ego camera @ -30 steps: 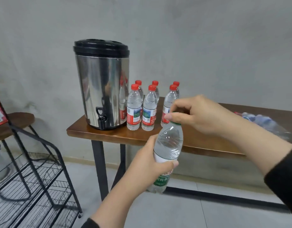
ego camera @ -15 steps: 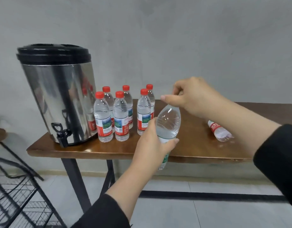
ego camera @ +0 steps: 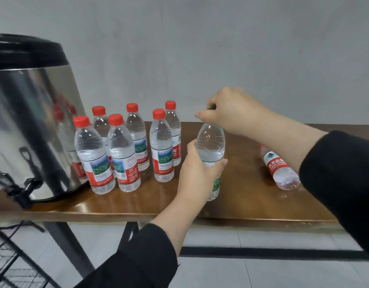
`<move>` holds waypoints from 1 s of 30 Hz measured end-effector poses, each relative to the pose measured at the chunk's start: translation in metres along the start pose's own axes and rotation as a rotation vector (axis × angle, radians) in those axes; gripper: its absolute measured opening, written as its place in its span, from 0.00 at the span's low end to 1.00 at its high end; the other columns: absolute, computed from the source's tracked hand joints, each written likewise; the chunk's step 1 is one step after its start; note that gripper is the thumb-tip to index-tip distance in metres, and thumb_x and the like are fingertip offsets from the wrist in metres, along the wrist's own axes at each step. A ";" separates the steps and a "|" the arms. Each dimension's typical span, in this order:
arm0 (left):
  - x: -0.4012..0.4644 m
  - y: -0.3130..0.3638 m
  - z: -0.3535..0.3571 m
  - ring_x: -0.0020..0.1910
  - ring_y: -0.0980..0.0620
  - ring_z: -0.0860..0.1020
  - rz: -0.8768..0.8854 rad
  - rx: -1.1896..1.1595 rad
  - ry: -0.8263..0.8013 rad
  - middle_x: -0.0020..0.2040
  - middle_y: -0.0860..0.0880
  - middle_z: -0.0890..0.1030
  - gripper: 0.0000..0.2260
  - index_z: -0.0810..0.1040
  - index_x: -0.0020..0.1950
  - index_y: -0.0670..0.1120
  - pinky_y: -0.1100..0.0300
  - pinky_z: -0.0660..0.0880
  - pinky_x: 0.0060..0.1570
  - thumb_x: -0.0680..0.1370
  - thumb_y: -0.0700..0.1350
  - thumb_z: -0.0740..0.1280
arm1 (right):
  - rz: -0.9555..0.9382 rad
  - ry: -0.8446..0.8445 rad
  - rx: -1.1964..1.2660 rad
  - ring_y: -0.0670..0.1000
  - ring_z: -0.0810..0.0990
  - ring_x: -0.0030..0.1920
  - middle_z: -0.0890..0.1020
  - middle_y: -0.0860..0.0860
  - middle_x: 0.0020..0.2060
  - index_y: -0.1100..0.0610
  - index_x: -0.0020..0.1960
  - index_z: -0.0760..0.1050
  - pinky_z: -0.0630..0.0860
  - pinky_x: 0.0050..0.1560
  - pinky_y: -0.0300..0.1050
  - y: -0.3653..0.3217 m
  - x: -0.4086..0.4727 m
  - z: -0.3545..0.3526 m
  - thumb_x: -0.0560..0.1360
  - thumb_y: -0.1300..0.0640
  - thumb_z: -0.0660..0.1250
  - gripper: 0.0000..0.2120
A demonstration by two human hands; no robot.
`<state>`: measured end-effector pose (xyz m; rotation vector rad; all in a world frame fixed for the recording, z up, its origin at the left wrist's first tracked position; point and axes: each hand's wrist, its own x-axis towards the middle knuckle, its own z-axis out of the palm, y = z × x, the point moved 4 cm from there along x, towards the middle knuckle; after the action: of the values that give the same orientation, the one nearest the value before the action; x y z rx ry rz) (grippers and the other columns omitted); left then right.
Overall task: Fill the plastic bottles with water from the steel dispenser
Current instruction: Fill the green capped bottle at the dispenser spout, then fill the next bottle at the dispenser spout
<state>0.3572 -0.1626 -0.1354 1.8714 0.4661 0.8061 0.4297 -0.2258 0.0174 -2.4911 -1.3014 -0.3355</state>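
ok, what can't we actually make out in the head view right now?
- Held bottle: cap and neck hidden by the right hand; label mostly covered by the left hand.
- Steel dispenser: left side cut off by the frame edge.
- Lying bottle: cap end hidden behind the right forearm.

Table [ego camera: 252, 206]: brown wooden top with a glossy finish, running left to right across the middle.
Table legs [ego camera: 63, 246]: dark metal, slanting down below the left end.
Wall [ego camera: 200, 48]: plain grey, far behind the table.
Floor [ego camera: 262, 273]: pale tiles, a dark stripe [ego camera: 262, 252] running left to right.
Wire rack [ego camera: 11, 265]: black, near left corner.
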 end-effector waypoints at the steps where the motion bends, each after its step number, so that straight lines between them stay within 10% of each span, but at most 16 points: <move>1: 0.008 -0.003 0.006 0.63 0.56 0.77 -0.013 -0.009 0.018 0.64 0.57 0.79 0.33 0.66 0.74 0.54 0.54 0.75 0.66 0.73 0.51 0.79 | 0.003 0.001 0.032 0.58 0.78 0.43 0.79 0.54 0.33 0.56 0.38 0.79 0.68 0.34 0.46 0.006 0.006 0.003 0.78 0.37 0.65 0.23; 6: 0.046 -0.023 0.028 0.65 0.52 0.76 -0.061 0.007 0.079 0.68 0.53 0.77 0.35 0.63 0.76 0.52 0.52 0.76 0.67 0.75 0.50 0.78 | 0.116 -0.006 0.122 0.57 0.78 0.41 0.81 0.54 0.38 0.51 0.39 0.75 0.71 0.39 0.46 0.071 0.020 0.008 0.81 0.36 0.59 0.22; 15: 0.099 -0.045 0.056 0.61 0.53 0.75 -0.079 -0.019 0.142 0.64 0.53 0.76 0.33 0.62 0.76 0.49 0.55 0.74 0.64 0.76 0.47 0.77 | 0.450 -0.231 -0.057 0.60 0.75 0.66 0.76 0.57 0.69 0.57 0.76 0.66 0.72 0.62 0.51 0.220 -0.005 0.081 0.79 0.40 0.66 0.32; 24: 0.126 -0.067 0.061 0.71 0.48 0.72 -0.090 0.036 0.190 0.73 0.49 0.72 0.43 0.55 0.82 0.50 0.50 0.70 0.72 0.74 0.45 0.79 | 0.512 -0.287 -0.238 0.59 0.76 0.60 0.77 0.59 0.58 0.59 0.65 0.70 0.70 0.50 0.47 0.234 -0.020 0.128 0.78 0.44 0.69 0.24; 30: 0.067 -0.044 0.050 0.78 0.57 0.61 -0.018 0.083 0.259 0.80 0.52 0.63 0.37 0.53 0.84 0.49 0.78 0.54 0.69 0.81 0.42 0.71 | 0.664 -0.271 -0.053 0.58 0.75 0.53 0.74 0.56 0.51 0.61 0.67 0.67 0.68 0.48 0.47 0.225 -0.023 0.134 0.76 0.44 0.70 0.28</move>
<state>0.4408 -0.1337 -0.1677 1.8433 0.6861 1.0365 0.6115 -0.3138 -0.1515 -2.8992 -0.4731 0.1315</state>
